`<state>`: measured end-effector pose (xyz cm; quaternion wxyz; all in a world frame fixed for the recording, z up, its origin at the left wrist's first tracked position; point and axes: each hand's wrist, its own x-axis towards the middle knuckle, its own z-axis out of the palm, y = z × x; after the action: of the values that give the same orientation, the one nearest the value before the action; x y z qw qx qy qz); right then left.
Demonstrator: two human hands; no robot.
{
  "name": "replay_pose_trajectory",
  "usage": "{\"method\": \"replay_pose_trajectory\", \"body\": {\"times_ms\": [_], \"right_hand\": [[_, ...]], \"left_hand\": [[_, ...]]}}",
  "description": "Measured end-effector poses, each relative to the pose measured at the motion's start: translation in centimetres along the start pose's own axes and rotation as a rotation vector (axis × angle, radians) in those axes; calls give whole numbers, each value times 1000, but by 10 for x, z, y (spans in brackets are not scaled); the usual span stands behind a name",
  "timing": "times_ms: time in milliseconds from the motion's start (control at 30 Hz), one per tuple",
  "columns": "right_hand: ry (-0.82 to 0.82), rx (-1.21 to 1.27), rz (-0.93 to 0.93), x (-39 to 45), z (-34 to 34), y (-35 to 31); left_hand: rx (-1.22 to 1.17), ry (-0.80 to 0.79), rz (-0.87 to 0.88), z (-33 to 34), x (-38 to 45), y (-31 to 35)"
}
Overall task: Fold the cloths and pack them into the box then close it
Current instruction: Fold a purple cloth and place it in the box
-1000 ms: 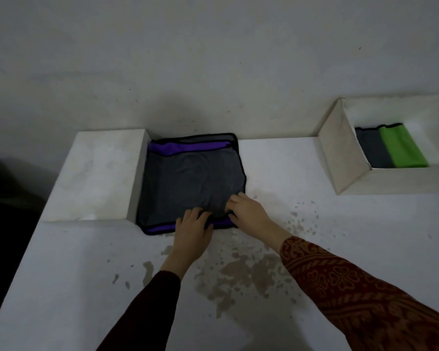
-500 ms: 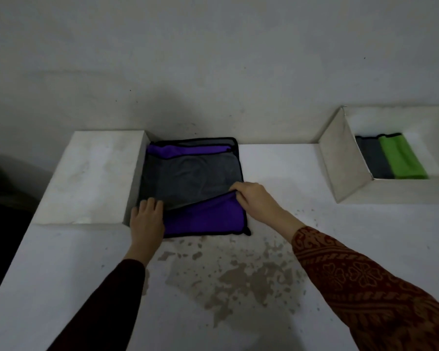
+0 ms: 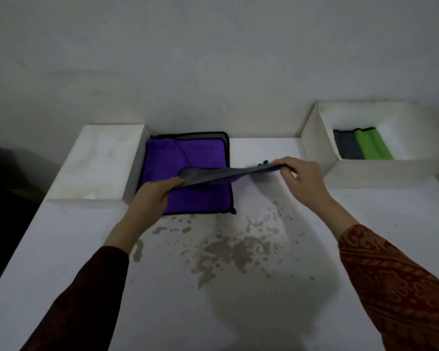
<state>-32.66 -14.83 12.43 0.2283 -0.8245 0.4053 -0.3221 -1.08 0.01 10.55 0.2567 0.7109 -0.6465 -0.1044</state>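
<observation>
Lighting: dim, flat, grey throughout; no glare. White table [image 3: 365, 224] reads dull grey. Soft broad shadow on the table near its front edge, between the two sleeves; fainter shadow right of the purple cloth [image 3: 188, 158]. Far left of the table, background falls to near black. Sharpness: soft overall, fine detail smeared. Distortion: wide-angle bowing, table edges splaying outward toward the frame's lower corners.

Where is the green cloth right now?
In the head view, the green cloth lies inside the open white box at far right, beside a folded grey cloth.
</observation>
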Motion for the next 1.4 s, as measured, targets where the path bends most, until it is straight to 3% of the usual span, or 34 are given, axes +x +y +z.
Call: {"method": "replay_pose_trajectory", "body": {"times_ms": [100, 267, 500, 567, 733, 933, 1400], "right_hand": [[-68, -10, 64, -74, -26, 14], [-234, 14, 190, -197, -40, 42], [-423, 32, 311, -271, -45, 61], [-358, 49, 307, -263, -44, 64], [-163, 138, 445, -203, -37, 75], [-156, 56, 553, -146, -7, 100], [-132, 2, 641, -132, 11, 105]], "left_hand": [[-45, -139, 58, 21, -46, 30], [4, -420, -13, 64, -125, 69], [-73, -578, -35, 70, -178, 108], [-116, -535, -101, 68, -172, 105], [-330, -252, -438, 72, -128, 80], [-294, -135, -656, 106, -88, 55], [-237, -51, -680, 125, -71, 52]]}}
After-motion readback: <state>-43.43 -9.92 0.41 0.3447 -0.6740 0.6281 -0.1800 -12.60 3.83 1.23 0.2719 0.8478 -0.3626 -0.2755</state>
